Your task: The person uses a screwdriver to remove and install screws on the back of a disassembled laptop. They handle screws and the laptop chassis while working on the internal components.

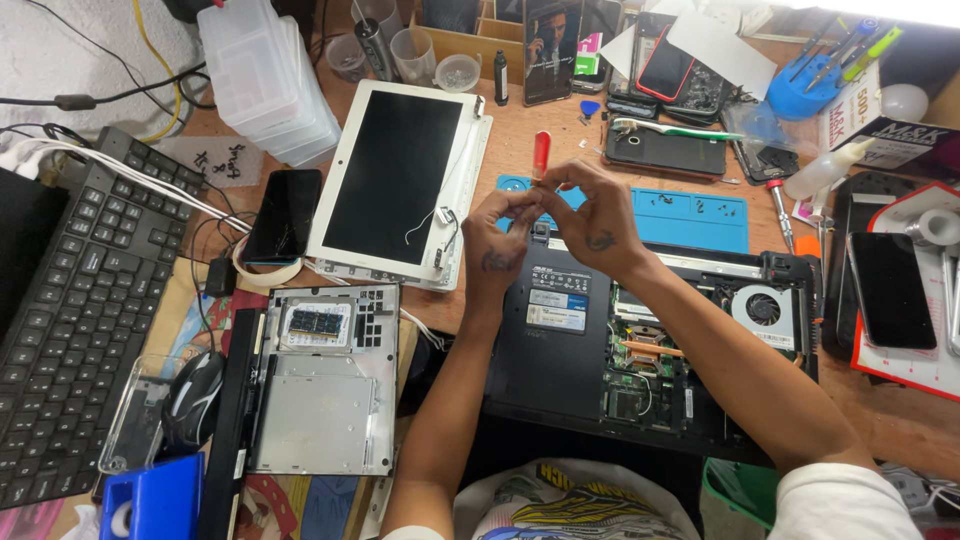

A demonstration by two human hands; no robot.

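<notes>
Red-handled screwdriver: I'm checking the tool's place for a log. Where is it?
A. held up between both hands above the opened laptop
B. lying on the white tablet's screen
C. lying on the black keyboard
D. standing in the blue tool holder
A: the red-handled screwdriver rises from the fingertips of the left hand and right hand, which meet above the opened laptop.

A red-handled screwdriver [540,158] stands upright, pinched above the opened black laptop [640,340].

You're at an electronics repair workshop: an opened laptop [640,340] with its fan bared, loose phones [284,214], a blue screw mat [690,215] and screwdrivers [830,50] crowd the wooden tabletop [520,130].
</notes>
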